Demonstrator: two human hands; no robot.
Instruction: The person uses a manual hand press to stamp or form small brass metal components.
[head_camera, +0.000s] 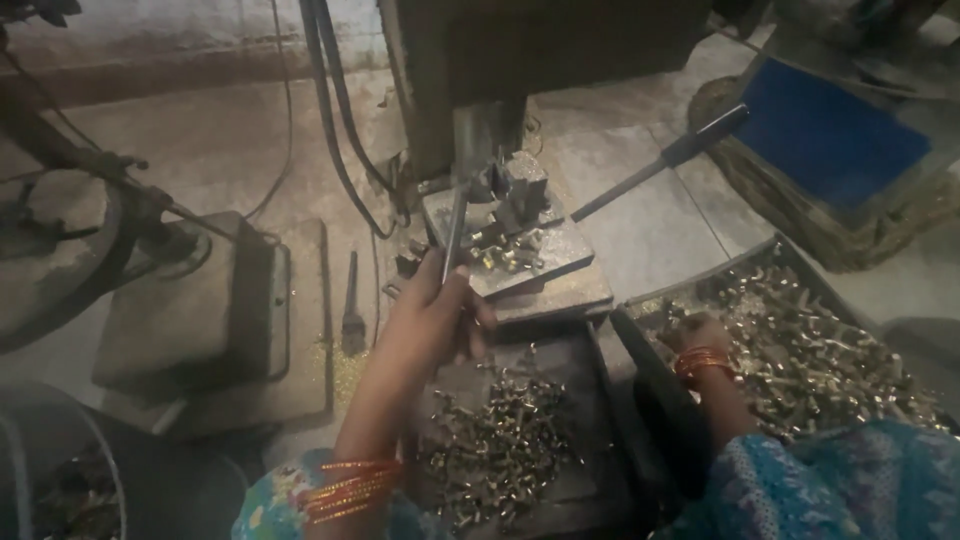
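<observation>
Clearly the left hand (435, 320) is closed around a thin grey metal rod (455, 232), whose long axis runs up and slightly right from the fingers to the small brass pieces (505, 255) on the grey steel press plate (560, 250). The right hand (695, 335) rests in the dark tray of loose brass parts (830, 350); whether its fingers grip anything cannot be told.

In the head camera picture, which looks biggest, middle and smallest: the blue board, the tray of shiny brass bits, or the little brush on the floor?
1. Tray of brass bits, at the right hand; partly cut off.
2. Blue board; farther away, so it may really be as big.
3. Little brush, clearly smallest.
</observation>
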